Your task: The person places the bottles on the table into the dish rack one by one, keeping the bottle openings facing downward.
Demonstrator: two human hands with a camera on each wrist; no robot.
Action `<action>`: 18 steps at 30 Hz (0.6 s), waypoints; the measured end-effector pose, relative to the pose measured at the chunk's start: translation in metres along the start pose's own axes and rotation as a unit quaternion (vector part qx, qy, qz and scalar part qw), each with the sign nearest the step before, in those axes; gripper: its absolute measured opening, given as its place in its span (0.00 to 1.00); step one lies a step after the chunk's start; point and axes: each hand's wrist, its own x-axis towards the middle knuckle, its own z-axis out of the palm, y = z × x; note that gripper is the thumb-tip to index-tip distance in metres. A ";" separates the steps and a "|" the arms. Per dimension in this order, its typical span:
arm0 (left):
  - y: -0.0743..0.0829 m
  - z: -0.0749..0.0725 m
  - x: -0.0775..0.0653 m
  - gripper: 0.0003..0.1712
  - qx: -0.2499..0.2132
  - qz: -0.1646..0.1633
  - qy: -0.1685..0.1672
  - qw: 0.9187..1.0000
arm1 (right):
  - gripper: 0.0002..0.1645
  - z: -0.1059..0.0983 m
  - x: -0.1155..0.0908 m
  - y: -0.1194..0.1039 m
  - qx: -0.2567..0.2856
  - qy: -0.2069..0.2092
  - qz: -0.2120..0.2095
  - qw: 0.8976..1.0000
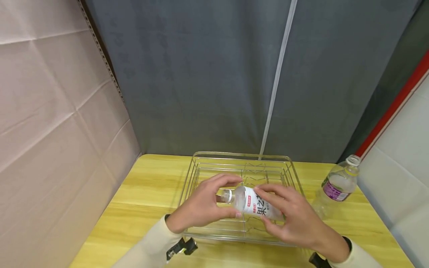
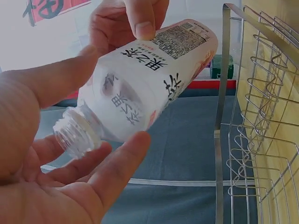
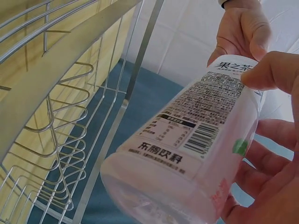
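A clear plastic bottle (image 1: 239, 199) with a white label lies nearly sideways above a wire rack (image 1: 218, 238), its neck pointing left. In the left wrist view the bottle (image 2: 140, 79) shows bare screw threads and an uncapped mouth. My left hand (image 1: 214, 199) curves round the neck and shoulder, thumb on the near side and fingers on the far side. My right hand (image 1: 295, 214) grips the labelled body between thumb and fingers. Seen from the right wrist, the bottle (image 3: 182, 144) turns its base and the label's barcode towards the camera.
On the right of the wooden table (image 1: 134, 208) stands another clear bottle (image 1: 340, 182), uncapped, with a purple label. A grey curtain (image 1: 201, 74) hangs behind the table. Pale walls rise on both sides, with a red strip (image 1: 395, 100) along the right one.
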 end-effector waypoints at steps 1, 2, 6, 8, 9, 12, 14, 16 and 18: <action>0.000 0.000 0.000 0.42 0.013 0.005 -0.001 1.000 | 0.34 0.000 0.000 0.000 -0.005 -0.005 0.000 1.000; -0.001 0.001 0.000 0.42 0.022 0.011 -0.002 1.000 | 0.34 0.001 0.000 0.000 -0.010 -0.010 0.001 1.000; -0.004 0.001 0.001 0.42 0.053 0.036 -0.005 0.998 | 0.35 0.003 0.000 -0.001 -0.019 -0.023 0.008 1.000; -0.006 0.002 0.001 0.42 0.070 0.047 -0.006 0.996 | 0.35 0.004 0.000 -0.001 -0.020 -0.023 0.007 1.000; -0.007 0.002 0.002 0.43 0.076 0.049 -0.007 0.996 | 0.34 0.005 0.000 -0.001 -0.019 -0.023 0.006 1.000; -0.009 0.002 0.003 0.43 0.087 0.046 -0.011 0.995 | 0.34 0.006 0.001 -0.001 -0.023 -0.027 0.008 0.999; -0.010 0.002 0.003 0.42 0.088 0.041 -0.014 0.995 | 0.35 0.006 0.002 -0.002 -0.028 -0.027 0.009 0.999; -0.011 0.002 0.004 0.41 0.089 0.036 -0.016 0.995 | 0.37 0.007 0.003 -0.002 -0.032 -0.028 0.009 0.999; -0.012 0.001 0.004 0.41 0.090 0.033 -0.017 0.995 | 0.40 0.008 0.004 -0.002 -0.034 -0.028 0.008 0.999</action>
